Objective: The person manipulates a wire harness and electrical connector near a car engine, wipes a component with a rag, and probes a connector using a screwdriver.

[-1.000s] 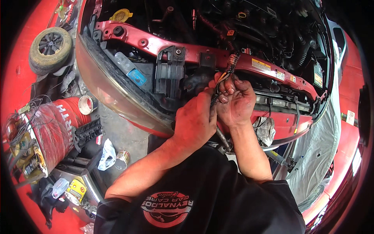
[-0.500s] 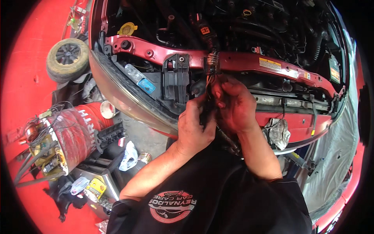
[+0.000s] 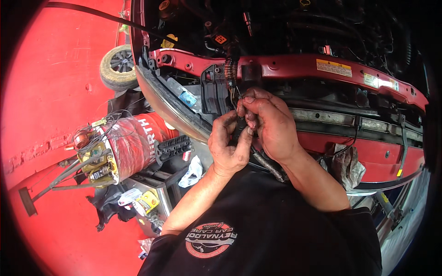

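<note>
A wiring harness (image 3: 231, 69) in ribbed, worn conduit hangs over the red radiator crossmember (image 3: 290, 68). Below its end, thin bare-looking wires (image 3: 233, 97) fan out towards my fingers. My left hand (image 3: 229, 146) is closed around a dark section of the harness, thumb against fingertips. Just above and to the right, my right hand (image 3: 274, 125) pinches at the wires, its fingertips close to the left ones. Below the hands, a corrugated conduit (image 3: 268, 166) runs down towards my shirt. My fingers hide the exact spot being gripped.
The open engine bay lies beyond the crossmember, with a headlight (image 3: 170, 106) at its left. A crumpled grey cloth (image 3: 347, 168) hangs on the bumper at right. At left are a red drum (image 3: 131, 145), a wheel (image 3: 115, 69) and a metal cart (image 3: 159, 198).
The view has shifted, so the car sits farther right in the picture. My hands still grip the harness; the right fingers have turned and now pinch near the exposed wires.
</note>
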`<action>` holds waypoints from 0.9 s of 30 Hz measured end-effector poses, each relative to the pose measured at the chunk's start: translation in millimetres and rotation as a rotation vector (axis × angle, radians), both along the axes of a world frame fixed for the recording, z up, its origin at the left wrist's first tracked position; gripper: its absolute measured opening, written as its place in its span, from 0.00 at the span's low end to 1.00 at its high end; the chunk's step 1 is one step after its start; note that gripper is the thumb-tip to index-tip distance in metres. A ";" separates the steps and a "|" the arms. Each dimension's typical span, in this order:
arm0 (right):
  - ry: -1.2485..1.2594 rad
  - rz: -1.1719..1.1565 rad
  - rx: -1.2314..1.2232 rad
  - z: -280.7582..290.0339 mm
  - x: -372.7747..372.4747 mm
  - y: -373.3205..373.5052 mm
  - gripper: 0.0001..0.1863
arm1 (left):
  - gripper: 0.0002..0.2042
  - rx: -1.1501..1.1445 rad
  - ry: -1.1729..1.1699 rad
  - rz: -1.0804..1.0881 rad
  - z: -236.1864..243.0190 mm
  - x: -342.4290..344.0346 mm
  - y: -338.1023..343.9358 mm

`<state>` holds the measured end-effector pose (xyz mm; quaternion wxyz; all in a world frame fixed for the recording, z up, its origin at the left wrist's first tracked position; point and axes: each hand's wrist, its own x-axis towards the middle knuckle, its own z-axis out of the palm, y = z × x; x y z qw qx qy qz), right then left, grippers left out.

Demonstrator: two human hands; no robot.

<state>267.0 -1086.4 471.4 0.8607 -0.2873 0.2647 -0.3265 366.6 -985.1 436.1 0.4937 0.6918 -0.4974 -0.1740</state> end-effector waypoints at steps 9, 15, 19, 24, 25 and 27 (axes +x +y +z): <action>0.078 -0.055 -0.013 0.4 -1.3 2.3 0.10 | 0.12 0.189 -0.128 -0.098 50.0 12.3 -10.9; 0.131 -0.113 -0.040 1.9 1.7 3.9 0.10 | 0.09 0.559 0.361 0.027 92.0 10.6 -37.5; 0.035 -0.093 0.035 -3.6 -0.5 5.4 0.10 | 0.07 0.512 0.558 0.057 78.0 12.9 -35.1; 0.008 -0.101 0.111 -3.7 1.0 7.0 0.09 | 0.05 0.469 0.561 0.074 69.9 15.5 -31.8; 0.007 -0.102 0.117 -4.7 1.3 7.1 0.09 | 0.05 0.461 0.577 0.082 71.4 13.9 -32.4; 0.023 -0.095 0.120 -4.3 2.0 7.2 0.09 | 0.05 0.437 0.621 0.086 70.1 13.1 -31.4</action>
